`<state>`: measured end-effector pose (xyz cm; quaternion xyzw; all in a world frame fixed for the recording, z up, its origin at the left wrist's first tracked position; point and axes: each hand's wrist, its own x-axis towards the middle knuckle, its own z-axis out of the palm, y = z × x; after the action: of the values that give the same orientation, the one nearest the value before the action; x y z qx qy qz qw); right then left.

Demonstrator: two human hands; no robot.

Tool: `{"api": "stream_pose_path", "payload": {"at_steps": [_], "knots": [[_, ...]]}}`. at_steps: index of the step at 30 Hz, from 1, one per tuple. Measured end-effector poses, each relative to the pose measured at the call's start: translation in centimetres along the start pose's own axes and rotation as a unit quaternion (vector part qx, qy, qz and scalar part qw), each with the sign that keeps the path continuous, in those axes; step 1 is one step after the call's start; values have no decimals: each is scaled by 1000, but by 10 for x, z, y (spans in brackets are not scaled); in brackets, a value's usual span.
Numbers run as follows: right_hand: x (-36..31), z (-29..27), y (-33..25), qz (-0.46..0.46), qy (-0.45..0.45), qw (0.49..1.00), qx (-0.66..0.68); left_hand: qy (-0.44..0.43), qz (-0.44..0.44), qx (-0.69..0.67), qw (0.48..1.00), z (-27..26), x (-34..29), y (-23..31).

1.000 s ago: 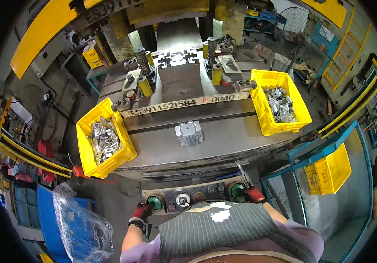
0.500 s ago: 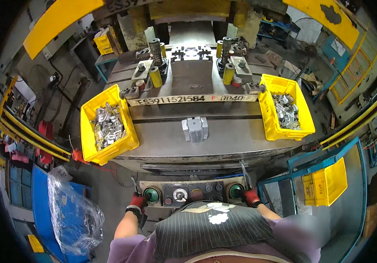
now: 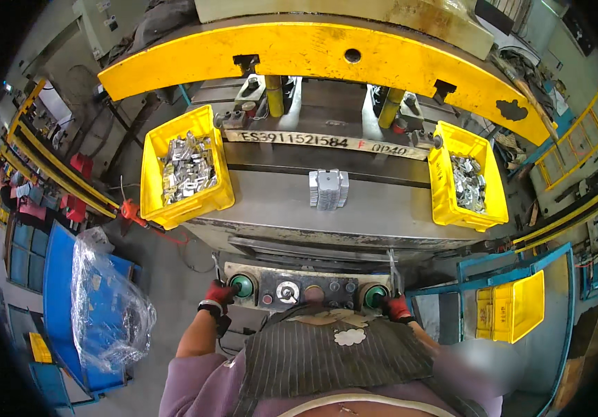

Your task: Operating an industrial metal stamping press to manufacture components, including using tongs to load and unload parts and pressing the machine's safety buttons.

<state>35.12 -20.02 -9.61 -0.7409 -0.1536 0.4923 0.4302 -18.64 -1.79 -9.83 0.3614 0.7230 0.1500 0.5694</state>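
Observation:
My left hand [image 3: 220,294], in a red glove with dark fingertips, reaches from the side onto a green push button [image 3: 243,285]. On the opposite end of the control panel [image 3: 267,283], my right hand [image 3: 398,307], gloved alike, has its fingers at the other green button [image 3: 374,296]. Neither hand holds anything that I can see; some fingers are hidden. Beyond the panel, a neat stack of grey metal plates [image 3: 328,190] stands on the press bed [image 3: 264,205]. Above the die area hangs the yellow press beam [image 3: 382,59], which hides the middle of the tooling.
Yellow bins of small metal parts flank the bed, a left bin [image 3: 186,215] and a right bin [image 3: 469,217]. An orange air gun [image 3: 131,211] hangs by the left one. Clear plastic film [image 3: 108,306] covers a blue table; another yellow bin [image 3: 511,311] sits at right.
The yellow press beam has come down and now covers the lit die. My view has shifted slightly. Both hands stay at the green buttons, and the plate stack stays on the bed.

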Motion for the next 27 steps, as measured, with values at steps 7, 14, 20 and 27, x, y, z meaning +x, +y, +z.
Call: {"api": "stream_pose_path", "payload": {"at_steps": [7, 14, 20, 27], "knots": [[-44, -13, -18, -74, 71, 973, -208, -70, 98, -134, 984, -84, -70, -13], [-29, -62, 7, -193, 104, 963, -159, 82, 62, -8, 995, -202, -258, 90], [-6, 53, -211, -421, -16, 902, -94, 147, 285, -279, 905, -104, -242, 181], [26, 151, -439, -553, 23, 798, -239, -19, 343, -396, 852, -3, -214, 254]]}}
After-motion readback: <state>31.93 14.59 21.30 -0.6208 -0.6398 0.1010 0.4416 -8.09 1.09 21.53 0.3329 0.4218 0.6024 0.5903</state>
